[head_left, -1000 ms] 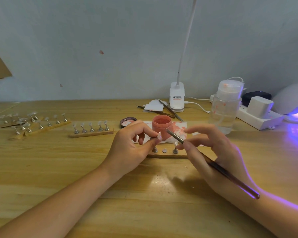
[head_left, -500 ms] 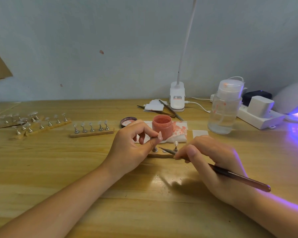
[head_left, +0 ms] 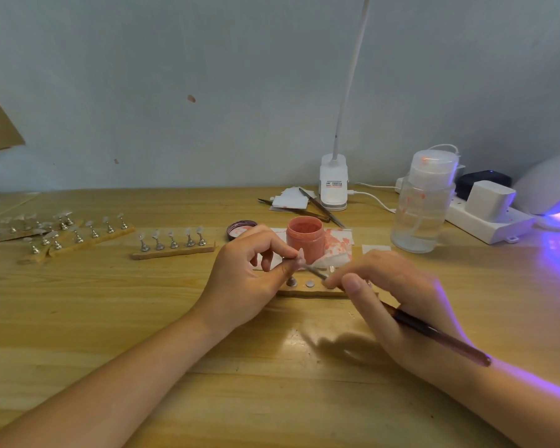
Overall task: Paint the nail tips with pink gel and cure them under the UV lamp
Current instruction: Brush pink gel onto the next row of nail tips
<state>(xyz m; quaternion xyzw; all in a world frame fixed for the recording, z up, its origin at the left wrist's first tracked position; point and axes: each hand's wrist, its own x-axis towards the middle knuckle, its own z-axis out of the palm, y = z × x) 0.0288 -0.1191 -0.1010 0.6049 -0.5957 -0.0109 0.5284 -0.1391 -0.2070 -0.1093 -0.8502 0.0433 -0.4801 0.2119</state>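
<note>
Bright overhead light, purple glow right

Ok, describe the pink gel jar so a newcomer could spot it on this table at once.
Start at the white desk lamp base standing against the wall at the back of the wooden table. Come toward the person and stop just beyond the left hand: the pink gel jar stands there on stained white paper. It is the only squat, open, pink pot; the clear bottle to its right is taller.

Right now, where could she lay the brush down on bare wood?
Bare wood lies near the edge between the forearms, and left of the left hand, below the tip stands. It is crowded around the gel jar, wipes and bottle.
</note>
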